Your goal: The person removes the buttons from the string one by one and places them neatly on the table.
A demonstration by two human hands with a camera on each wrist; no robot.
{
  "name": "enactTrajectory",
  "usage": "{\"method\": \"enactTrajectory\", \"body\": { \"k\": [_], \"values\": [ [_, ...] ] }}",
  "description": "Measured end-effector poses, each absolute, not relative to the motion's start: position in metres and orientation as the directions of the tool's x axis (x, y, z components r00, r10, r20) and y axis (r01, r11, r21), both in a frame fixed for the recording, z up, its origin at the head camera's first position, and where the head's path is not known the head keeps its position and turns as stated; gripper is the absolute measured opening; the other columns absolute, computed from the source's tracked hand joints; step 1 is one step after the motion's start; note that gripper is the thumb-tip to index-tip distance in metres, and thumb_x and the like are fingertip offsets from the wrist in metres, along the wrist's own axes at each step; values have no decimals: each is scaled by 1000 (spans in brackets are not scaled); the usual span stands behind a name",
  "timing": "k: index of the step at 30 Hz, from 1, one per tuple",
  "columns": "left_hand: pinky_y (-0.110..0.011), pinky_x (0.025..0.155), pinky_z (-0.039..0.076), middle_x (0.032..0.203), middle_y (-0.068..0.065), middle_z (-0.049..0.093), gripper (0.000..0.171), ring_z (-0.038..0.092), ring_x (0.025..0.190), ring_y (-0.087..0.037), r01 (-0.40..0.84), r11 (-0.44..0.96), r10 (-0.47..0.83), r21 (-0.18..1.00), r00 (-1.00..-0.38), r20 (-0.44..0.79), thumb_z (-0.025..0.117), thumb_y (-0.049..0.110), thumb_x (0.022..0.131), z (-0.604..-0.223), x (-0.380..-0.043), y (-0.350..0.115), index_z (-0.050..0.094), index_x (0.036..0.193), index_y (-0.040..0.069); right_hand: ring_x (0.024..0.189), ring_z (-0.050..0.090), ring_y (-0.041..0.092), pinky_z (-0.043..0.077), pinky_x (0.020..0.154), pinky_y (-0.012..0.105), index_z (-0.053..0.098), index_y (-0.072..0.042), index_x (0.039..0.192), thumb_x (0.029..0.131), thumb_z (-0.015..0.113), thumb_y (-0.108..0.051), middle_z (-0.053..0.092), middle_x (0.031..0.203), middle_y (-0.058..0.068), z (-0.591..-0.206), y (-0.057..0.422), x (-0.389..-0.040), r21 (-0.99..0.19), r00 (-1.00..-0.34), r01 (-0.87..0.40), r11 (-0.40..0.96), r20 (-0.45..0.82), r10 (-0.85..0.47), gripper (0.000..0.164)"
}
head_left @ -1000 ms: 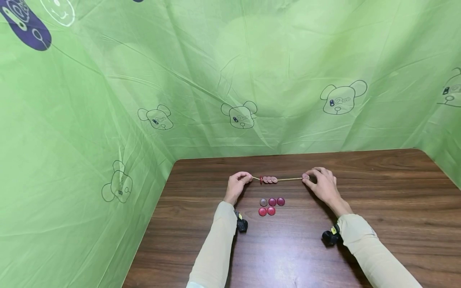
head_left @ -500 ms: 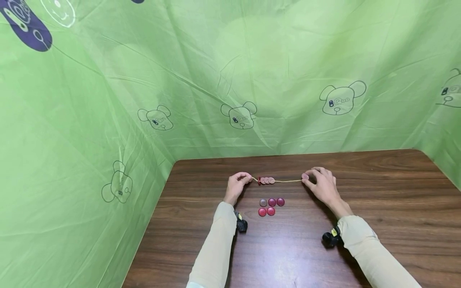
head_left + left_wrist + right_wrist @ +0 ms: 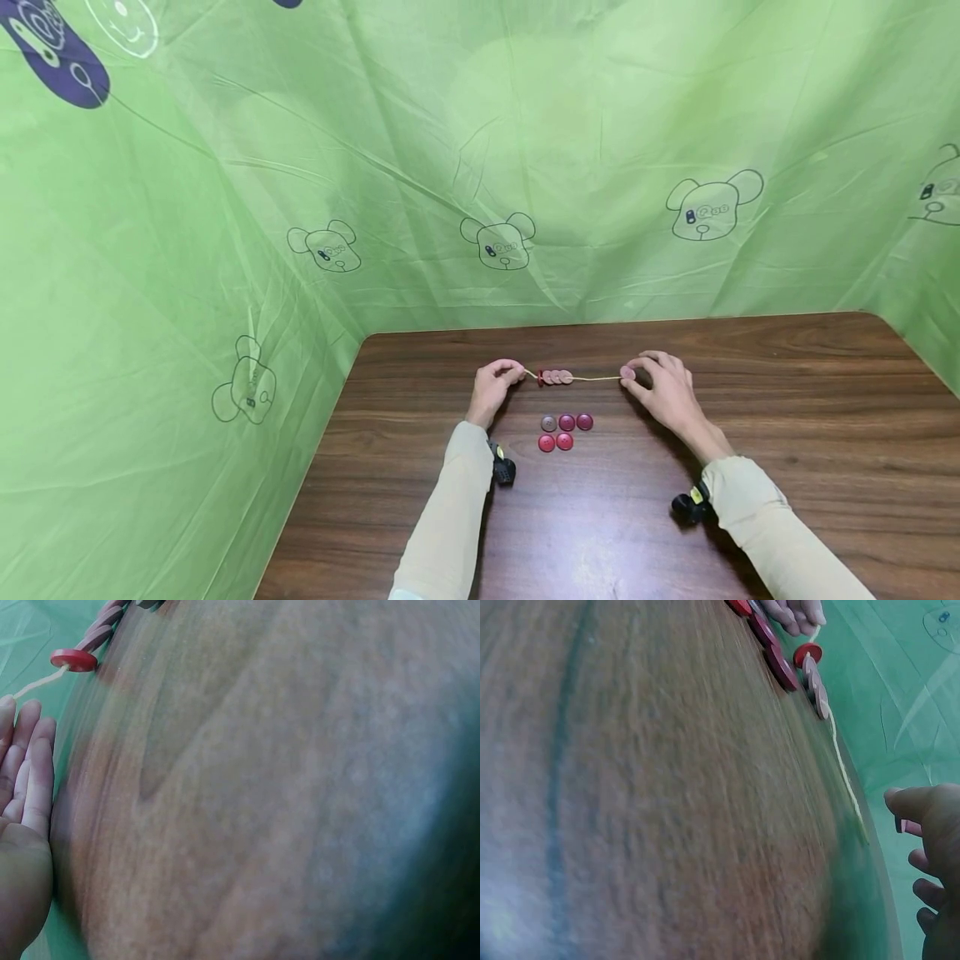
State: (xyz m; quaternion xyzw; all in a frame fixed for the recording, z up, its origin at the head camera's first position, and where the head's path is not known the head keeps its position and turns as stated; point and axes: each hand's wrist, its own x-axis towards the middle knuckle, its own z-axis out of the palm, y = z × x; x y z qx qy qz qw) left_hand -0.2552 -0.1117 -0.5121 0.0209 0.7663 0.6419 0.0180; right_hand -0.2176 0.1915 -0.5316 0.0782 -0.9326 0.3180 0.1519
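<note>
My left hand pinches one end of a pale yellow cord between thumb and fingertip. Strung on it near that hand are a red button, standing on edge, and three overlapping pink buttons. At the right, my right hand holds another pink button between thumb and finger, mostly hidden by the thumb in the right wrist view. There the cord's free end lies a little apart from that button. The fingertips of the right hand are partly out of frame.
Below the cord, loose buttons lie in two rows on the brown wooden table: a grey one, two maroon ones and two red ones. A green printed cloth stands behind and at the sides.
The cord, straight a second ago, now sags, and its strung buttons have shifted slightly left. My right hand has moved a little left with its pink button. The left hand stays put.
</note>
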Motion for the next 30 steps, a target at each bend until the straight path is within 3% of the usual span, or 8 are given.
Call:
{"method": "enactTrajectory", "body": {
  "k": [8,14,30],
  "values": [
    [-49,88,50,95,-27,69,17,64,93,-39,-4,162,58,987,-998,-14,64,7,90,-518,-261,-113,68,99,-8,120,40,44,27,95,59,66,-9,107,82,75,-25,54,126,20,-523,182,-213,-559,-918,-311,768,388,-89,31],
    [-55,91,47,100,-33,66,19,61,99,-46,-4,155,73,988,-997,-16,63,5,91,-511,-257,-113,66,101,-11,120,41,42,28,94,58,66,-10,105,83,74,-25,55,125,19,-520,176,-211,-553,-911,-332,764,398,-108,28],
    [-56,91,47,101,-33,65,21,60,100,-47,0,148,80,989,-997,-12,62,5,91,-510,-255,-113,65,103,-12,121,41,38,30,94,56,68,-13,104,82,75,-25,55,127,16,-512,163,-206,-538,-908,-388,748,361,-211,26]
  ]
}}
